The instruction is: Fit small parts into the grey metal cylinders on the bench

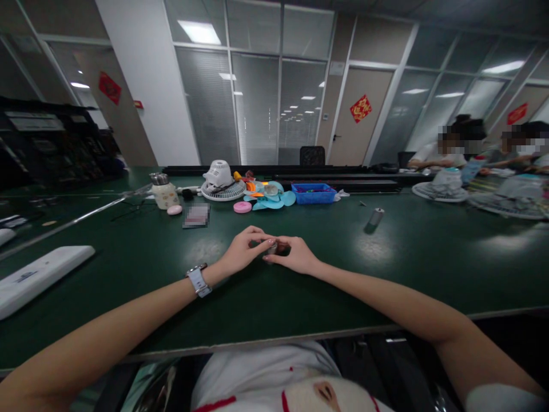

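My left hand (249,247) and my right hand (297,254) meet low over the green table, around a small silvery cylindrical object (271,250). The right thumb and fingers curl about its lower part. Left thumb and fingertips pinch at its upper end. Most of the object is hidden by my fingers, so its exact kind does not show. A second silvery cylinder (376,216) stands on the table to the right, apart from both hands.
Along the back are a white fan (218,174), light-blue fan blades (274,200), a pink round piece (242,207), a blue basket (315,194) and a bottle (165,194). A long white case (43,277) lies left. Other people (441,154) sit far right.
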The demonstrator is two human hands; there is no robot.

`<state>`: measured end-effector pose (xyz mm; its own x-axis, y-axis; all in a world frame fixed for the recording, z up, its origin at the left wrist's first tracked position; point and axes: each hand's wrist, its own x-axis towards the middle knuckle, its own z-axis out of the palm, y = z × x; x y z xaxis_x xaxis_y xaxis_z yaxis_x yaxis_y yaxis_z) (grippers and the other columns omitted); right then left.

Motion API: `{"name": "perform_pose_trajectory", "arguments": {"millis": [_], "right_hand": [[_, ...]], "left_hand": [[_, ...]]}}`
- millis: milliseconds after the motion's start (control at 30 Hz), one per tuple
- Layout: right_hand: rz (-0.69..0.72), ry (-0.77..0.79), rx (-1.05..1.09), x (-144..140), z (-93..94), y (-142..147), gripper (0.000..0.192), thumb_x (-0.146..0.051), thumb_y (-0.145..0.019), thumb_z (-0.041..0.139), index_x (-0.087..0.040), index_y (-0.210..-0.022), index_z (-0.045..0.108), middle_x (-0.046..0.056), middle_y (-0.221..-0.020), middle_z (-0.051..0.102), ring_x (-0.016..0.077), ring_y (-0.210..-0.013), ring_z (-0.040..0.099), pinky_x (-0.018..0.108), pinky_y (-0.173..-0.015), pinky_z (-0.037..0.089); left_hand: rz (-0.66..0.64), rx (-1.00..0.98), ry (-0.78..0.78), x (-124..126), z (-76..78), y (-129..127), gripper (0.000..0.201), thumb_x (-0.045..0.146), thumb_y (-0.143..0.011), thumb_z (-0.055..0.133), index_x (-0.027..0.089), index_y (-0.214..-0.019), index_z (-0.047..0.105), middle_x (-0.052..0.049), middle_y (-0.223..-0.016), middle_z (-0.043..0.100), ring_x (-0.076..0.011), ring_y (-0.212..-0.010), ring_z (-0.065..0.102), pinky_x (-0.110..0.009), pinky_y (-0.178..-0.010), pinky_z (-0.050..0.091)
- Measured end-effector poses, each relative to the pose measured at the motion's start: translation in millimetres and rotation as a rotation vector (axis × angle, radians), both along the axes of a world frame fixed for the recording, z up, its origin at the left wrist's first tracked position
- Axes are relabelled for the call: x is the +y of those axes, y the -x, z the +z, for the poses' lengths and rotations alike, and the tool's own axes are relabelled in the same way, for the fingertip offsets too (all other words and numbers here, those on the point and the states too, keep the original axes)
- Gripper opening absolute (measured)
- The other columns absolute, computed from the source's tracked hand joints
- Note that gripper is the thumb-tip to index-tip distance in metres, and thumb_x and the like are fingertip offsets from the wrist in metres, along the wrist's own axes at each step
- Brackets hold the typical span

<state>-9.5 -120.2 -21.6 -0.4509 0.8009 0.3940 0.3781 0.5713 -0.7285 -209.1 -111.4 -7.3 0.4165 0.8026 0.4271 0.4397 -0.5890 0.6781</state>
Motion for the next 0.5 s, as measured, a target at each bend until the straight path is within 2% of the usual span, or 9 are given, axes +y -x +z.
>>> {"name": "perform_pose_trajectory", "arguments": {"millis": [233,367,500], "right_hand": [[0.000,-0.032,-0.017,3.2,-3.5,-2.4,0.043,-0.047,-0.076,0.075,-0.018,-0.108,0.070,0.004,-0.093,0.074,0.0197,-0.084,0.068,0.033,-0.077,0.053],[-0.014,-0.023,-0.006,3.0,-4.2,-1.2,0.044,-0.047,-0.075,0.076,-0.018,-0.108,0.070,0.004,-0.093,0.074,0.0198,-0.083,0.069,0.033,-0.077,0.054],[-0.011,0.023,0.041,0.6,-3.6,0.2,0.045,-0.046,-0.074,0.077,-0.019,-0.110,0.070,0.005,-0.099,0.075,0.0206,-0.085,0.070,0.034,-0.079,0.055]], "left_hand": [[0.008,0.031,-0.051,8.8,2.9,-2.3,0.029,0.048,-0.086,0.059,0.025,-0.090,0.077,-0.006,-0.094,0.070,-0.0219,-0.092,0.060,-0.033,-0.078,0.045],[0.080,0.003,-0.107,8.6,12.1,-4.2,0.026,0.046,-0.084,0.061,0.025,-0.084,0.077,-0.005,-0.091,0.071,-0.0226,-0.093,0.061,-0.035,-0.082,0.045],[0.200,-0.062,-0.139,16.3,15.8,4.2,0.032,0.050,-0.084,0.060,0.024,-0.087,0.077,-0.006,-0.092,0.073,-0.0230,-0.091,0.062,-0.035,-0.082,0.046]]}}
